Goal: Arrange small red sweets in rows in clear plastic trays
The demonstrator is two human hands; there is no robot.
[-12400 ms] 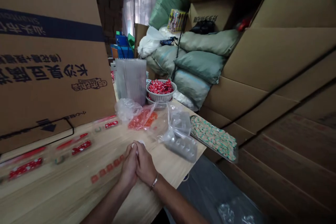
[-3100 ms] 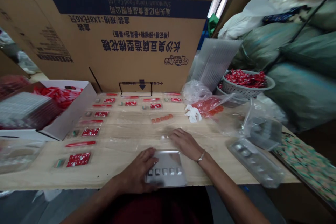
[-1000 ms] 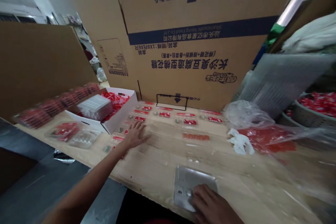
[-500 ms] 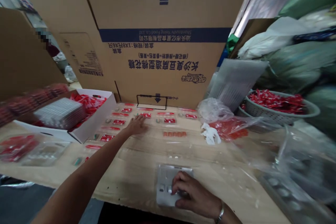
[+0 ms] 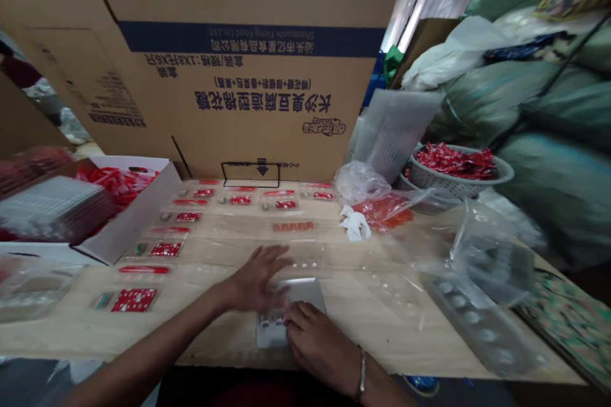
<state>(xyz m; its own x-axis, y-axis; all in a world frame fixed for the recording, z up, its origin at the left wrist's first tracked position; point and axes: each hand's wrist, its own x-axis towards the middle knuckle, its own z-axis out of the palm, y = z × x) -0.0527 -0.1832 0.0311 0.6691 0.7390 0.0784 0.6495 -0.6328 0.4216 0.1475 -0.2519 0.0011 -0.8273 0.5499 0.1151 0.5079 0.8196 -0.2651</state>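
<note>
My left hand (image 5: 260,280) is over the far left part of a silvery rectangular tray (image 5: 312,292), its fingers spread and smeared by motion, with nothing visible in them. At the tray's near right side, my right hand (image 5: 319,343) has its fingers curled together; what they pinch, if anything, is hidden. A few small pale pieces (image 5: 274,323) show on the tray. Beyond it lies a clear plastic tray holding a row of orange pieces (image 5: 293,227). Clear packs with red-and-white dotted sachets (image 5: 133,300) and red sticks (image 5: 143,269) are laid out on the table (image 5: 214,343).
A large cardboard box (image 5: 229,127) stands along the back. At left a white box (image 5: 128,216) holds stacked trays and red packets. Right of centre are an orange-filled plastic bag (image 5: 386,210), a basket (image 5: 453,172) of red packets and a clear moulded tray (image 5: 482,327).
My left hand has drawn back from the far packs to the silvery tray. My right hand stays at the tray. The camera view has shifted right and down.
</note>
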